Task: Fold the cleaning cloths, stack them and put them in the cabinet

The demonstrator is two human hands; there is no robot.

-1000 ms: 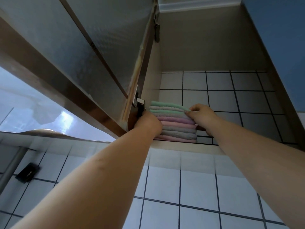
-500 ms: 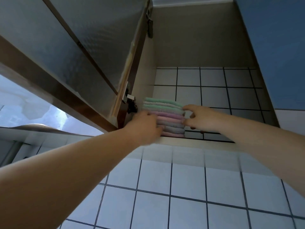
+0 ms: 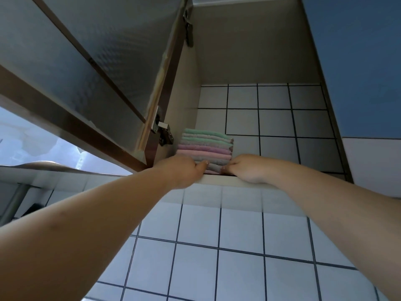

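**Stack of cloths on the cabinet shelf, both hands at its base**

The stack of cloths [image 3: 206, 146] sits at the front left corner of the cabinet [image 3: 249, 48], close against the left inner wall. It is a neat pile of soft, ribbed terry layers with rounded folded edges: mint green and grey at the top, then lilac and pink, then grey and pink near the bottom. The edges line up fairly squarely.

The left hand [image 3: 184, 170] is at the lower front of the pile, fingers reaching onto the bottom layers; the right hand [image 3: 247, 168] rests on the shelf lip at the pile's lower right corner, fingers bent in toward it. Whether either hand pinches cloth or only touches it, I cannot tell.

The cabinet is smooth beige board inside, backed by glossy white tiles [image 3: 275, 122] with dark grout. The door [image 3: 86, 68] swings open to the left, a frosted, dimpled pane in a brown frame, on a metal hinge [image 3: 162, 131]. More white tiles cover the wall below.
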